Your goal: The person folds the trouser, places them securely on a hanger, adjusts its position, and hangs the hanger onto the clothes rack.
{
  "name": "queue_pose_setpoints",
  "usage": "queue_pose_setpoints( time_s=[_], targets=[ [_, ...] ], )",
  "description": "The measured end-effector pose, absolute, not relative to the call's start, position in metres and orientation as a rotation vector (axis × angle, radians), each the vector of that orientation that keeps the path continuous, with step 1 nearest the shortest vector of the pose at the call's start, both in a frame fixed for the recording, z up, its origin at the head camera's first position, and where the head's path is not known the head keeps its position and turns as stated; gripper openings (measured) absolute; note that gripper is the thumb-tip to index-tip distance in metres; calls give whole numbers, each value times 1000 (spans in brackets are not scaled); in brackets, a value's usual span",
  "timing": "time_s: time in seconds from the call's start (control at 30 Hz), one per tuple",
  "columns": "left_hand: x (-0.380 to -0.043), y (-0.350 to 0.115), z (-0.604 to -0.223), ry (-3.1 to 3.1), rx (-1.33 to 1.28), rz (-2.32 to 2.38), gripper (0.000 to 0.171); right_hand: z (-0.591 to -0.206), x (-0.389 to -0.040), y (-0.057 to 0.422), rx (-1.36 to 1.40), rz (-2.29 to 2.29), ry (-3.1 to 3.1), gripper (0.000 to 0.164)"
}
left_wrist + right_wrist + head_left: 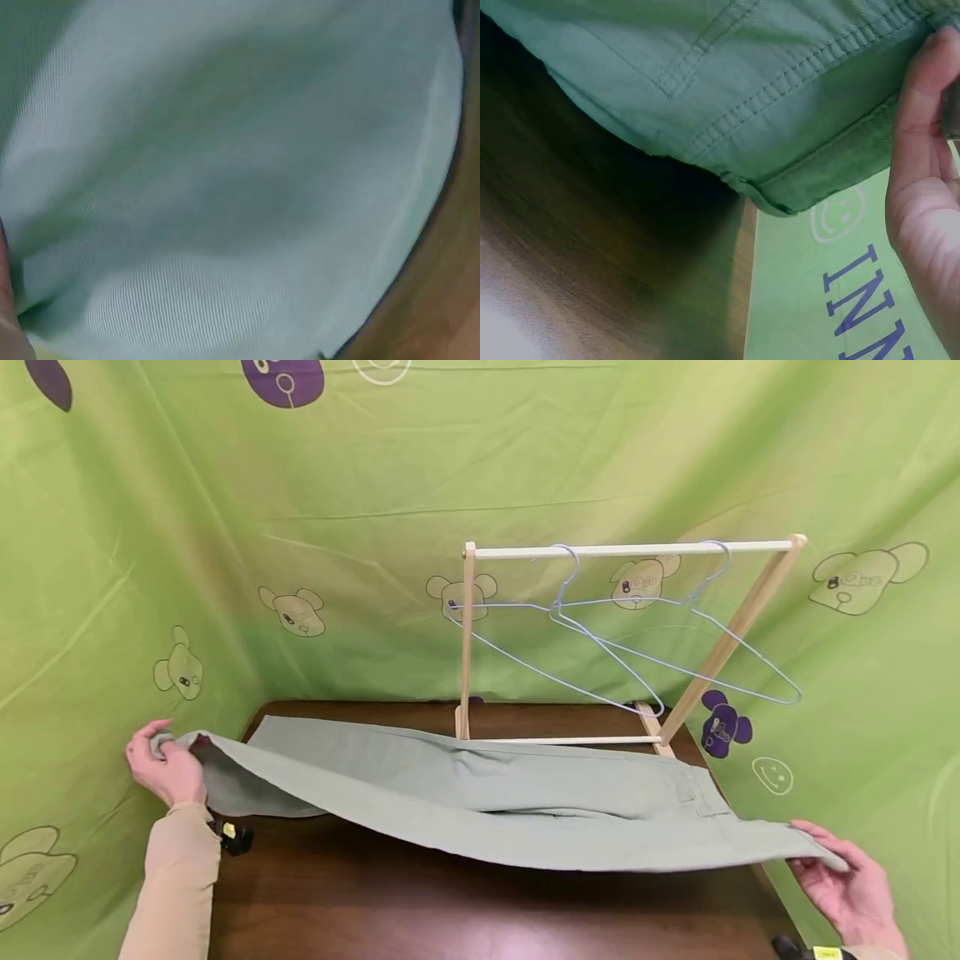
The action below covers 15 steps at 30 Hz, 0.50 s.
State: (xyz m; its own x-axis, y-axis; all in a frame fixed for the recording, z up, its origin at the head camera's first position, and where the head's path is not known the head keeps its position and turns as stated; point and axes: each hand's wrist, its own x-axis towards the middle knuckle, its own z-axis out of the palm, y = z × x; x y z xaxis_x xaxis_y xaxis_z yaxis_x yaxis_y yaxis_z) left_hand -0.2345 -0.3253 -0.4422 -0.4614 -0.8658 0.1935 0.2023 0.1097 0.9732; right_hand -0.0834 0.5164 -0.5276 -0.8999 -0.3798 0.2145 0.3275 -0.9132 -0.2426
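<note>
A pair of pale grey-green trousers (420,777) stretches across the table, its waist to the right and its leg ends to the left. My left hand (168,767) grips the near leg's end, lifted at the table's left side. At the right, my right hand (847,881) pinches the waistband corner between thumb and fingers. The near edge hangs raised in a sagging curve between both hands, while the far leg lies flat. In the right wrist view, the stitched waistband (802,82) runs up to my fingers. Fabric fills most of the left wrist view.
A small wooden rack (465,643) with a white top rail stands at the table's back right. Two lilac wire hangers (555,672) hang from it. The dark brown table (480,918) is surrounded by green printed cloth (375,460) on the back and sides.
</note>
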Motion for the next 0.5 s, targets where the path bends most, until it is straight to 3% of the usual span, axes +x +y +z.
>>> queue_pose_setpoints(
  time_s=[0.1,0.3,0.4,0.5],
  targets=[
    [-232,-326,-446,-1650,656,-1488,45,-534,-84,517,-466,-2672,113,51],
    [-223,-330,-459,-1959,423,-1350,76,-527,-88,505,-707,-2551,407,60],
    [-220,-330,-464,-2043,336,-1160,75,-524,-87,502,-772,-2560,645,60],
    [-218,-331,-466,-2042,299,-1055,68,-522,-85,503,-671,-2650,913,55]
  ],
)
